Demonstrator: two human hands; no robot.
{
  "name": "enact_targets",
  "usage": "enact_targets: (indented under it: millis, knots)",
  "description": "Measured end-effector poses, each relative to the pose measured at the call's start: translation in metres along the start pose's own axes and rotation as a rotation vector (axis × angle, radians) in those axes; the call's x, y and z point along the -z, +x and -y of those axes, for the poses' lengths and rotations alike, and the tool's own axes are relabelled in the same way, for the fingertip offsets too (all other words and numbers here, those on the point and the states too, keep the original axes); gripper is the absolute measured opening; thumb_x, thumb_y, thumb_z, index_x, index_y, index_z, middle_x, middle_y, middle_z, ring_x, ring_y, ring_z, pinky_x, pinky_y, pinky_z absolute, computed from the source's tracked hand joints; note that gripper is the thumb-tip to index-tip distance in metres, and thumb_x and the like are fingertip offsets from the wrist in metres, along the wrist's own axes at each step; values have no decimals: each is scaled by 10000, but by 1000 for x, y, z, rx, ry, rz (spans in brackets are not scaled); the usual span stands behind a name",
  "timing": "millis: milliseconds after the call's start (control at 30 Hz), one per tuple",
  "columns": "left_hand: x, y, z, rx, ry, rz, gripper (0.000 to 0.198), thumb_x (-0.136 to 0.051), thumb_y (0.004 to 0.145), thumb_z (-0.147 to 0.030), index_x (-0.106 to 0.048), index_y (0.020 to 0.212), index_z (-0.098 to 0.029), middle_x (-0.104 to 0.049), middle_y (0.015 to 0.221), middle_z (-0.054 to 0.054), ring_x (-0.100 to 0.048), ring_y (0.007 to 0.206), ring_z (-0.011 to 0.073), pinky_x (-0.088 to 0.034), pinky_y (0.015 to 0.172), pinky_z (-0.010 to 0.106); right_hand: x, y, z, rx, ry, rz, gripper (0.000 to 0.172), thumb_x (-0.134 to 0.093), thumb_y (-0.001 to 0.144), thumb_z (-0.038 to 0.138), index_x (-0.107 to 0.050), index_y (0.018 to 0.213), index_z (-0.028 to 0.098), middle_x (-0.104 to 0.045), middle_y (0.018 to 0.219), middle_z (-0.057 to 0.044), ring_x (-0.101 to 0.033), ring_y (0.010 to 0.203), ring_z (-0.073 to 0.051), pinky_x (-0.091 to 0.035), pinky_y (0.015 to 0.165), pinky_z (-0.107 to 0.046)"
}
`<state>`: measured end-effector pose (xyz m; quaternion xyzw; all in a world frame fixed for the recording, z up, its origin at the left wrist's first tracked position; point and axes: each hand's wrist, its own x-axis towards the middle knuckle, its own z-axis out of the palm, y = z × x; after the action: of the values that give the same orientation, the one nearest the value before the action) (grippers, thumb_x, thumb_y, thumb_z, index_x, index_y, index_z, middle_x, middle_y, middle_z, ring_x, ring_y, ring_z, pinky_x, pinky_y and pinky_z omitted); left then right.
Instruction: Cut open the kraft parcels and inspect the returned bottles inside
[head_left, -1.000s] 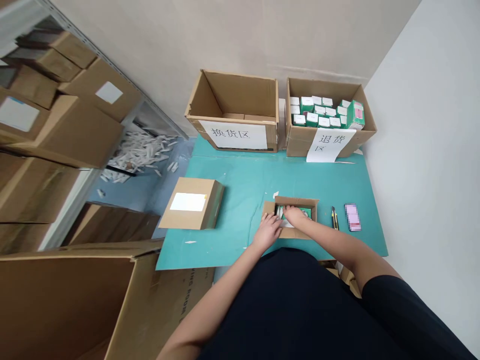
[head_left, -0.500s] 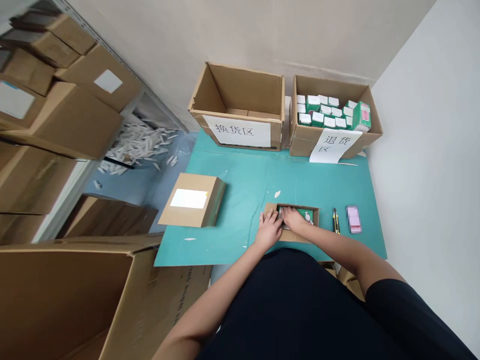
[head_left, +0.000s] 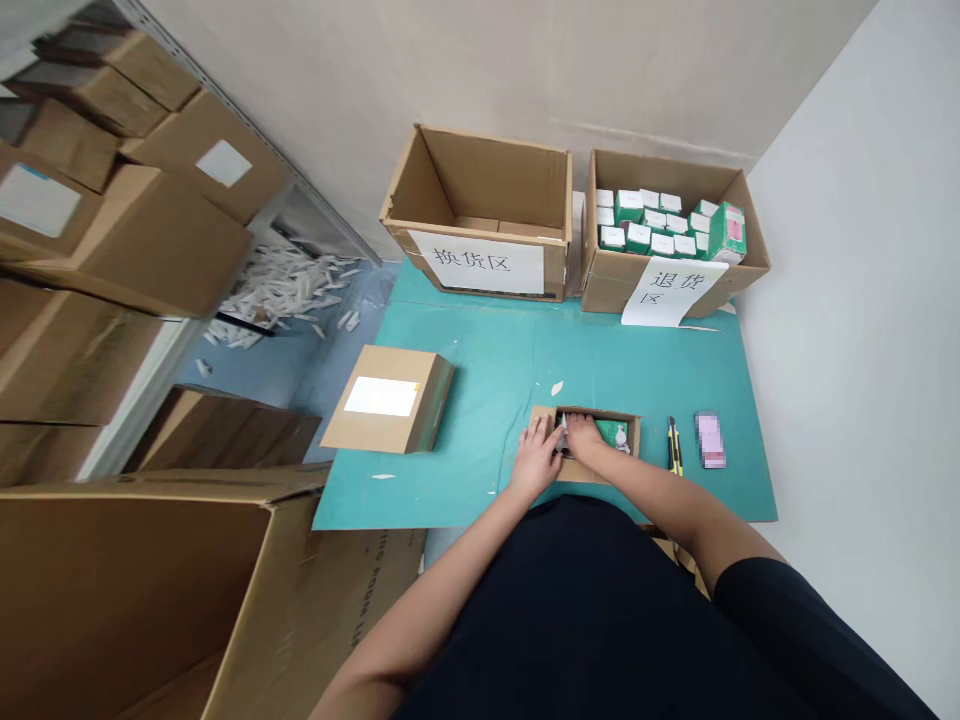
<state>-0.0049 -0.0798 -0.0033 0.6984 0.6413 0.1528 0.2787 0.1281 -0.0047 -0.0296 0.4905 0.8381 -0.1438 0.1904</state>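
Your left hand (head_left: 535, 460) rests at the left edge of a small open cardboard box (head_left: 579, 474), and your right hand (head_left: 583, 436) reaches inside, beside a green packet (head_left: 616, 434); you can't tell whether either hand is grasping anything. The box sits on the teal bench (head_left: 480, 400), near a yellow utility knife (head_left: 674, 446) and a blurred pink card (head_left: 709, 440).
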Motion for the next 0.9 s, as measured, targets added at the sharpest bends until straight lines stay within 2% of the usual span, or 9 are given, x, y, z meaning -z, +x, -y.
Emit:
enact_targets:
  millis: [133,167,233,300,367,433,533,633,900]
  knots:
    - [-5,5,10,166,-182,-113,750,-620,805,-168,-405,1524,-189,-264,1656,170,-265,1526,346,-339,1189,515,5,0,-10,-4,35,5,478,-500,919,136,-508,1380,8,-612,1294,-273,-573,1183,-341,-431,1009,-445]
    - [-5,7,12,216,-235,-132,807,-632,796,-179,-349,1551,-180,-285,1645,181,-318,1503,343,-377,1166,498,7,-1,-14,0,44,0,517,-530,907,158,-489,1399,3,-602,1314,-274,-565,1198,-346,-424,1023,-445]
    - [-3,13,16,331,-350,-120,861,-638,797,-210,-276,1576,-154,-438,1554,201,-504,1379,324,-476,1072,448,12,-2,-23,9,62,-14,616,-603,874,223,-455,1431,7,-581,1351,-274,-551,1223,-356,-412,1049,-445]
    - [1,19,17,411,-438,-53,785,-619,806,-222,-349,1539,-139,-627,1366,173,-655,1180,288,-535,961,385,17,-5,-31,20,78,-30,693,-668,831,271,-448,1438,20,-570,1372,-270,-539,1247,-362,-398,1072,-438]
    - [4,25,17,423,-469,15,606,-598,808,-223,-529,1407,-157,-727,1179,114,-704,1040,262,-544,887,339,21,-10,-37,38,93,-46,716,-704,800,282,-458,1429,44,-571,1379,-257,-527,1275,-352,-379,1094,-415]
    - [7,30,16,401,-466,46,410,-579,814,-245,-662,1209,-172,-756,1050,74,-710,967,253,-537,826,312,23,-15,-40,56,107,-60,727,-717,791,282,-451,1433,65,-578,1381,-240,-523,1293,-331,-364,1109,-390]
    - [8,36,15,441,-474,38,253,-543,831,-301,-709,970,-171,-746,867,42,-701,835,234,-516,711,286,24,-22,-43,75,160,-92,783,-721,796,293,-392,1475,85,-574,1400,-223,-517,1315,-319,-365,1118,-401]
    - [8,39,17,485,-534,15,225,-537,813,-318,-697,869,-171,-717,761,24,-683,757,214,-501,661,272,23,-27,-47,77,246,-127,817,-721,799,303,-358,1501,99,-543,1444,-222,-499,1344,-337,-372,1125,-442]
    - [1,32,20,494,-681,-74,288,-514,818,-370,-690,901,-156,-732,793,40,-686,773,219,-534,679,297,26,-45,-67,165,464,-247,828,-726,773,255,-356,1503,132,-518,1467,-220,-504,1354,-324,-400,1132,-462]
